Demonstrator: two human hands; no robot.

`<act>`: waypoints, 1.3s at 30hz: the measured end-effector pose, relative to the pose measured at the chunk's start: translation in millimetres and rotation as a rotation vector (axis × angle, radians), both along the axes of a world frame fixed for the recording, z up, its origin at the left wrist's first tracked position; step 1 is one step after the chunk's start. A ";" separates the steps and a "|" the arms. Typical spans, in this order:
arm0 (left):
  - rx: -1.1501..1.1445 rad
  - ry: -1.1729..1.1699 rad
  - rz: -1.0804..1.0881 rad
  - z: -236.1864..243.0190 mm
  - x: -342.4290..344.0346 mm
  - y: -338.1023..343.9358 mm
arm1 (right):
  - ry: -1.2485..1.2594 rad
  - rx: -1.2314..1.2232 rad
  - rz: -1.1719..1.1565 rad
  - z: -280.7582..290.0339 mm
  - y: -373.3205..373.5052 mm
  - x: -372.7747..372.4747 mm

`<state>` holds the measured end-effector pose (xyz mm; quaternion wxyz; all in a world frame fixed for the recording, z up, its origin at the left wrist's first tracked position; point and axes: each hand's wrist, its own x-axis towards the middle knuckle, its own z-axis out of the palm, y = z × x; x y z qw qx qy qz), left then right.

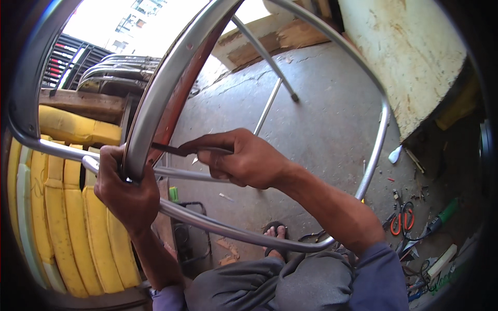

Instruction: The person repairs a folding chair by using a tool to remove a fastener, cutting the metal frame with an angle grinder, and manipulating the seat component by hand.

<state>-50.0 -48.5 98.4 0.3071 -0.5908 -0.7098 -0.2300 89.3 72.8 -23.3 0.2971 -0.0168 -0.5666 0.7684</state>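
My left hand (124,189) grips the lower end of a curved silver metal member (155,93) of a tubular frame, whose reddish panel (187,78) runs along its inner side. My right hand (246,158) holds a thin, dark, flat tool (168,149), its far end against the inner edge of that member, just above my left hand. Bent silver tubing (259,236) loops below and to the right around my hands.
Yellow foam pads (72,233) are stacked at left beneath stacked metal frames (111,72). A pale board (399,46) stands upper right. Orange-handled scissors (402,217), other tools and scraps lie on the concrete floor (327,124) at right. My sandalled foot (275,233) shows below.
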 end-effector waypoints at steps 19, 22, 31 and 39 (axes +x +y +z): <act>0.007 -0.099 -0.012 -4.4 23.3 -3.6 | -0.199 0.642 -0.457 11.8 13.2 14.2; 0.009 -0.071 -0.037 -1.9 20.0 -7.0 | -0.377 0.365 -0.063 26.5 23.1 14.5; 0.015 -0.127 -0.043 1.8 16.8 1.6 | 0.002 0.539 -0.829 -19.1 -1.4 -18.3; 0.000 -0.050 -0.016 -6.3 6.0 -5.5 | -0.293 1.076 -1.212 -23.9 -35.0 -30.7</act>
